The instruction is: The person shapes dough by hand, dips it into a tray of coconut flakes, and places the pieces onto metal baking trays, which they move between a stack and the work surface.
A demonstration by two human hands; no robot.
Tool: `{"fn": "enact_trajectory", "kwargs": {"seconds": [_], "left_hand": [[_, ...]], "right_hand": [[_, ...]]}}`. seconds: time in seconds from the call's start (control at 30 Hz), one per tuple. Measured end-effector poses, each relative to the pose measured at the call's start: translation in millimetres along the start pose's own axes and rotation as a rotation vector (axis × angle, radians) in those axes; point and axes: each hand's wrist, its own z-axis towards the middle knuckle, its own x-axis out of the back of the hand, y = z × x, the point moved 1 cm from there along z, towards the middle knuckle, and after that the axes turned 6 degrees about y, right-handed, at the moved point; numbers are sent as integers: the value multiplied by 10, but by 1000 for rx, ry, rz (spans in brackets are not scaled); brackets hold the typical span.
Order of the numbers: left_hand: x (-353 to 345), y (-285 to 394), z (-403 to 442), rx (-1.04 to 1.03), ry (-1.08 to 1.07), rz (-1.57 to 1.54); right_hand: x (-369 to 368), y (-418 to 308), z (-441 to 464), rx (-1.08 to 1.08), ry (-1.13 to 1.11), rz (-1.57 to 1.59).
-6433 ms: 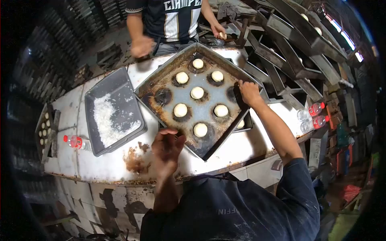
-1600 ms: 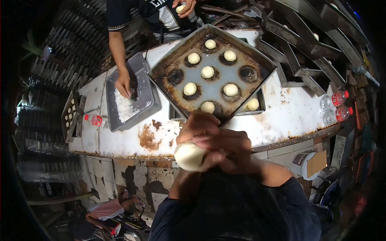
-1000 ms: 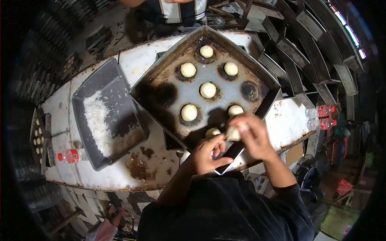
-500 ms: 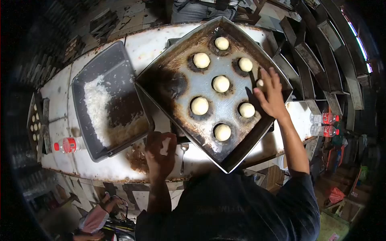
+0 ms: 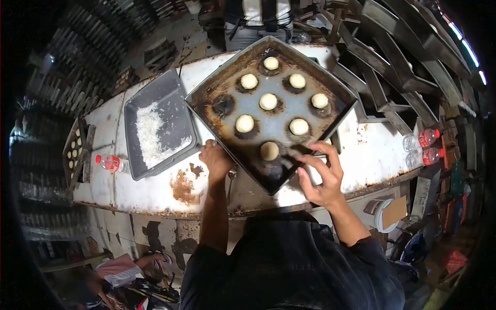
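A square baking tray (image 5: 281,139), worn and browned inside, stands cornerwise in front of me and holds several pale round dough balls (image 5: 268,101). At its front right wall is my right hand (image 5: 324,178), fingers spread and curved with the thumb apart, near the closest dough ball (image 5: 269,151). My left hand (image 5: 215,159) is closed beside the tray's front left wall; what it holds, if anything, is hidden. Left of the tray, a grey plastic tub (image 5: 164,95) contains white, crumbly shreds (image 5: 150,134).
Plastic bottles with red labels stand at left (image 5: 111,163) and right (image 5: 424,156). Stacked metal pans (image 5: 382,82) crowd the back right. Another tray of dough balls (image 5: 75,150) is at far left. A person (image 5: 258,31) stands across the table. A white bucket (image 5: 386,216) is below right.
My right hand has left the dough ball at the tray's right side and come to the front right wall, uncovering that ball. My left hand stays near the tray's left wall. The view has shifted.
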Motion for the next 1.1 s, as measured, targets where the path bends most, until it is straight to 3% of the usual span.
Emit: {"fn": "enact_trajectory", "kwargs": {"seconds": [0.03,0.1,0.17,0.23,0.27,0.3,0.33,0.37,0.4,0.5,0.53,0.57,0.6,0.7,0.73,0.77,0.8,0.83,0.9,0.97,1.0,1.03,1.07,1.1], "left_hand": [[102,71,-62,31,-5,204],[260,117,-369,0,190,34],[358,149,-663,-33,240,-41],[568,378,-1008,-89,388,-526],[636,538,-1192,-75,345,-691],[563,673,-1362,-108,390,-884],[593,810,-1606,-83,359,-835],[699,887,-1749,-369,370,-609],[777,950,-1834,-452,185,-732],[1088,1038,-1940,-456,304,-897],[1119,907,-1917,-402,187,-1118],[1144,802,-1901,-344,67,-1336],[1173,728,-1894,-339,87,-1337],[1278,451,-1880,44,188,-1316],[1255,336,-1842,47,218,-1318],[1219,201,-1789,-146,378,-1147],[1202,92,-1763,-326,525,-957],[1187,52,-1770,-234,601,-1036],[1207,-269,-1614,-319,550,-1071],[1409,-545,-1430,-353,347,-1186],[1425,-682,-1359,-195,294,-1236],[1552,-827,-1315,-3,225,-1131],[1678,-967,-1277,181,151,-1021],[1593,-1166,-1213,174,325,-878]], "right_hand": [[88,-2,-81,-7,12,8],[310,-57,-216,-65,24,5],[461,-57,-399,-127,21,20],[482,-19,-522,-261,-119,202],[438,-23,-557,-268,-131,216],[331,-44,-594,-446,-275,332],[234,-82,-630,-625,-424,446],[200,-149,-607,-678,-510,546],[182,-240,-587,-678,-528,559],[63,-513,-471,-871,-342,965],[29,-546,-408,-862,-353,965],[-12,-597,-306,-403,-375,772],[-67,-676,-234,50,-381,567],[-403,-883,-179,50,-318,631],[-550,-930,-173,14,-259,615],[-750,-1014,-192,-75,-216,654],[-897,-1072,-144,-1,-262,669],[-1093,-1147,-170,-7,-163,663],[-1457,-1392,-128,-56,-27,667],[-1916,-1528,-102,-52,-112,647],[-2168,-1569,-123,-64,-178,615],[-2477,-1587,-114,-114,-154,653],[-2697,-1611,-73,-209,-282,641],[-2897,-1644,-24,-143,-348,601]]}}
